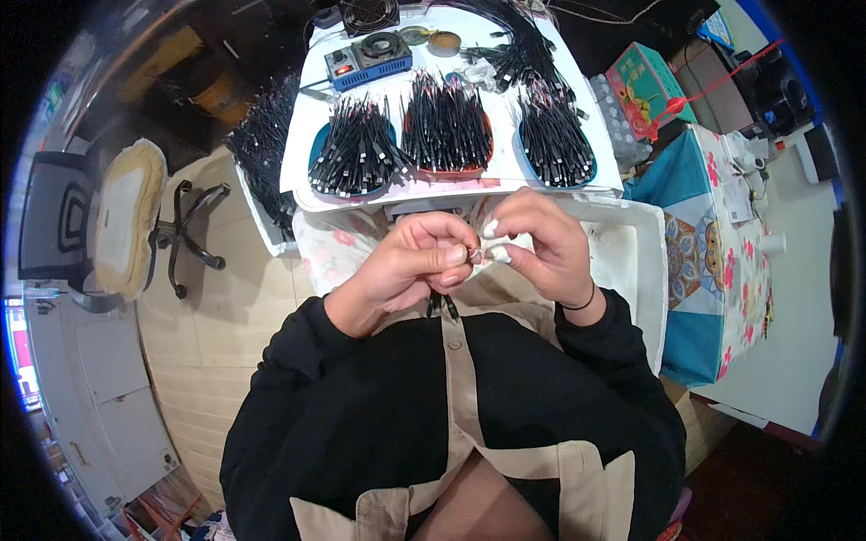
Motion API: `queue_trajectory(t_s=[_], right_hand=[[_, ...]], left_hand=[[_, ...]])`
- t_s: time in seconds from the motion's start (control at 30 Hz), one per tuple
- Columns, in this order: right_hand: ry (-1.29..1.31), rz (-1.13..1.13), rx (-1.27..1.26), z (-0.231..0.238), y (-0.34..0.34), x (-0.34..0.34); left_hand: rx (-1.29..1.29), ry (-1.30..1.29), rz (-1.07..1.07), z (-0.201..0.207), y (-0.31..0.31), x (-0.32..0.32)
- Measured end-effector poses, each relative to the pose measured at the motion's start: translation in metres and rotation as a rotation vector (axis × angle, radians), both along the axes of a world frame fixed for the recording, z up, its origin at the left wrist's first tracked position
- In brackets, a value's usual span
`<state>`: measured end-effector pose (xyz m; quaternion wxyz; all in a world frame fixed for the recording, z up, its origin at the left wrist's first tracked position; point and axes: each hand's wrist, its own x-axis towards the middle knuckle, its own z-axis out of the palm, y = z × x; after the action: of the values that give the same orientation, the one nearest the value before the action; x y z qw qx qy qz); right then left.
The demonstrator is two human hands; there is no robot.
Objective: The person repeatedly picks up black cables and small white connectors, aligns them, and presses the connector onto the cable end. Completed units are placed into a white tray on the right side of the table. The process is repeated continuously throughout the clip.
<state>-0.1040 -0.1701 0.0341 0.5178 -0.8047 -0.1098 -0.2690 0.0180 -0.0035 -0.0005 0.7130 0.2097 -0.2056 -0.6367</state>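
In front of my chest, my left hand [419, 261] is closed, its thumb and fingertip pinching a thin black cable [442, 304]. Dark plug ends of that cable hang below the hand. Fine reddish wire ends [474, 256] stick out from the pinch toward the right. My right hand [550, 248] is close beside them, with white covers on its thumb [499, 255] and index fingertip [490, 229]. A small gap shows between those two tips, and the wire ends come near the thumb. Whether they touch is too small to tell.
On the white table ahead, black cables fill a blue left bowl [352, 194], a red middle bowl [451, 173] and a blue right bowl [591, 158]. Behind are a blue soldering pot [372, 61] and round tins [444, 42]. White foam boxes [654, 270] flank the table; an office chair [131, 221] stands left.
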Motion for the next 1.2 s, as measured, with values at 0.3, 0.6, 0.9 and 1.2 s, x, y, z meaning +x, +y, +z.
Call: queue_trajectory(t_s=[0.3, 0.6, 0.9, 1.2], right_hand=[[-0.127, 0.018, -0.102, 0.006, 0.001, 0.004], [0.07, 0.048, 0.223, -0.017, -0.004, 0.009], [0.032, -0.042, 0.162, -0.019, -0.009, 0.023], [0.392, 0.022, 0.337, -0.054, -0.043, 0.043]], left_hand=[[0.058, -0.049, -0.009, 0.012, -0.001, -0.003], [0.157, -0.635, 0.281, 0.026, 0.005, 0.003], [0.212, -0.559, 0.227, 0.029, -0.013, 0.019], [0.326, -1.133, 0.466, 0.106, -0.079, 0.095]])
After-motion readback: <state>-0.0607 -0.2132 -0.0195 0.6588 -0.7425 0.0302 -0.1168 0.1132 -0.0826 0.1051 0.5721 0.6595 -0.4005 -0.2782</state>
